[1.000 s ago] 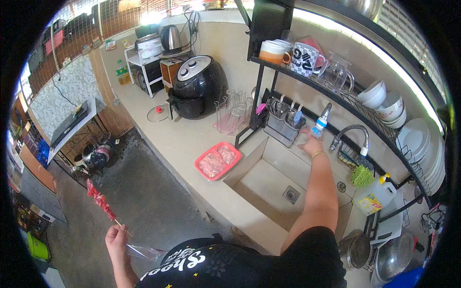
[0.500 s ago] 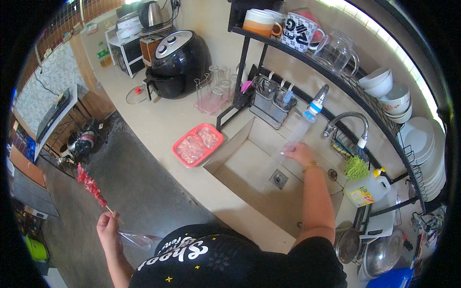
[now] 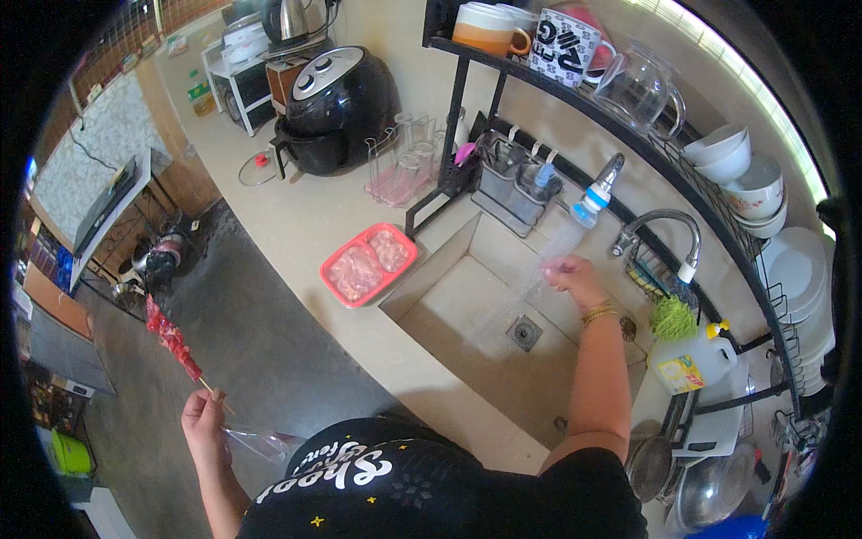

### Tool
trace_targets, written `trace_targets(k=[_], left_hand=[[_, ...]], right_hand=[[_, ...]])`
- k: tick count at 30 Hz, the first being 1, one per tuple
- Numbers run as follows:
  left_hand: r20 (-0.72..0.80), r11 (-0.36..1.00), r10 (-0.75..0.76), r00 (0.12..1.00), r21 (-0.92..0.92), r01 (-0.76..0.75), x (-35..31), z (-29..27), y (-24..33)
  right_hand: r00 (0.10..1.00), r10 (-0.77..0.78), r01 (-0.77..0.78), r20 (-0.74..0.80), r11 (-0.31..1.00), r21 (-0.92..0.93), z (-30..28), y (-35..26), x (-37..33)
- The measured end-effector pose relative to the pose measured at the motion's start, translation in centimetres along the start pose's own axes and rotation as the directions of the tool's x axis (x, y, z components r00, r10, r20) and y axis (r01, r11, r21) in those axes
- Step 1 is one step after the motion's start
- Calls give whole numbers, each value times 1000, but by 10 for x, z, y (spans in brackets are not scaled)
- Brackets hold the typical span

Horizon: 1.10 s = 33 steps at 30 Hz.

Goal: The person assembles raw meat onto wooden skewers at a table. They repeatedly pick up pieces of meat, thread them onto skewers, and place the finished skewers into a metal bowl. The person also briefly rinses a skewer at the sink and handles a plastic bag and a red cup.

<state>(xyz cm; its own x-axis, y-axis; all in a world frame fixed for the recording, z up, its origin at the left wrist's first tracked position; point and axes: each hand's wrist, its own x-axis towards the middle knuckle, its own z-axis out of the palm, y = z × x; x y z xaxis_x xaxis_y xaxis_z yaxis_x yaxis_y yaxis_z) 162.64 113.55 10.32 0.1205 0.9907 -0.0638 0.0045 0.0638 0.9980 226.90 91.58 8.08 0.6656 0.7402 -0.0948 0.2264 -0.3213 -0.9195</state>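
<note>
At the lower left, my left hand (image 3: 203, 418) is closed in a pinch around the bare end of a bamboo skewer. Pieces of raw red meat (image 3: 172, 339) are threaded on the skewer's upper part, which tilts up over the floor. A clear plastic bag (image 3: 256, 442) hangs beside that hand; whether the fingers hold it I cannot make out. My right hand (image 3: 575, 280), with a bracelet at its wrist, is over the sink (image 3: 453, 310) under water running from the faucet (image 3: 593, 205). Its fingers are curled together, and nothing shows in them.
A red tray of raw meat (image 3: 370, 264) sits on the counter beside the sink. Behind it stand a glass rack (image 3: 401, 171) and a black air fryer (image 3: 337, 112). A dish rack (image 3: 575, 90) arches over the sink. A detergent jug (image 3: 691, 361) stands to the right.
My right hand's fingers have gone from stretched out to curled under the water. My left hand keeps its hold on the skewer. The view has shifted slightly.
</note>
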Motion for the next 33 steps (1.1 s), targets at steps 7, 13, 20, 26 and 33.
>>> trace_targets(k=[7, 13, 20, 26, 33], left_hand=[[-47, 998, -20, 999, 60, 23, 1, 6, 6], [-76, 992, -32, 997, 117, 41, -10, 12, 16], [-149, 995, -52, 987, 74, 64, -13, 11, 23], [-150, 998, -61, 987, 8, 63, -13, -18, 21], [-185, 994, -106, 977, -48, 99, -14, -59, 14]], right_hand=[[672, -679, 116, -295, 491, -863, -45, 0, 69], [861, -458, -39, -221, 374, -927, -38, -11, 120], [766, -294, 197, -571, 954, -227, -65, 10, 129], [990, -87, -24, -112, 678, -734, -68, -5, 36], [916, 175, -96, 361, 969, -226, 110, -18, -82]])
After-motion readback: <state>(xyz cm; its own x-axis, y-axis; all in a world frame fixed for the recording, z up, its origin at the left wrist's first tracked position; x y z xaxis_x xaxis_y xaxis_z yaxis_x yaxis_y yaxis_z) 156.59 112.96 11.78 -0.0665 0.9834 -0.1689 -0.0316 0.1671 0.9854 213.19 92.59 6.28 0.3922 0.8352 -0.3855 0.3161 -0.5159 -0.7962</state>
